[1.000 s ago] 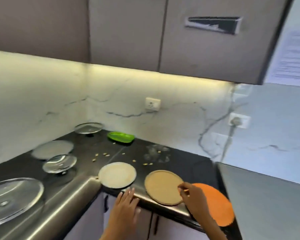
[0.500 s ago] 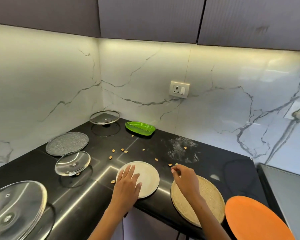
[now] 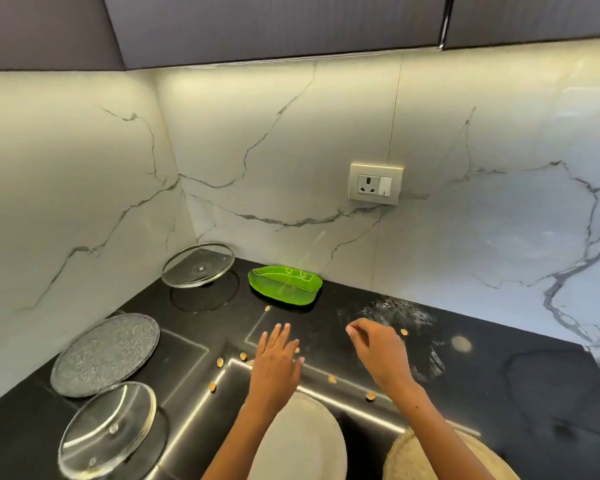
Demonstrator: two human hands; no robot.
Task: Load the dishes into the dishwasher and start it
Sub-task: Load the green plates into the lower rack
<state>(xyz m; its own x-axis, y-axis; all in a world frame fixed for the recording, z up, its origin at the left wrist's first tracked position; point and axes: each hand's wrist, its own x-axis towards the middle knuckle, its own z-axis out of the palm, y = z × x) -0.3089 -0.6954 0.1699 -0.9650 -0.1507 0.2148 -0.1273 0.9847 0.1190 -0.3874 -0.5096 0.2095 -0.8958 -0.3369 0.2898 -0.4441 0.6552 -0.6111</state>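
left hand: fingers straight and spread, palm down over the black countertop, above the shells. Holds nothing. Contact with the counter: cannot tell.
right hand: fingers curled, thumb and fingertips pinched together at the front. Whether a shell sits in the pinch: too small to tell.
plates, count 4: white plate at the near edge, partly under the left forearm; tan woven-look plate just right of it, under the right forearm, cut off by the frame; grey textured plate at left; green leaf-shaped dish at the back by the wall.
glass lids, count 2: far glass lid in the back corner, tilted, just left of the green dish; near glass lid at front left, tilted, just in front of the grey plate.
shells, count about 8 visible: nut shells scattered on the counter around both hands, one near the green dish, one right of the right hand, others may be hidden under the hands.
smears: white powdery smudge on the counter behind the right hand.
wall: marble backsplash with one socket-and-switch plate.
overhead: dark cabinets.
dishwasher: not visible in this view.
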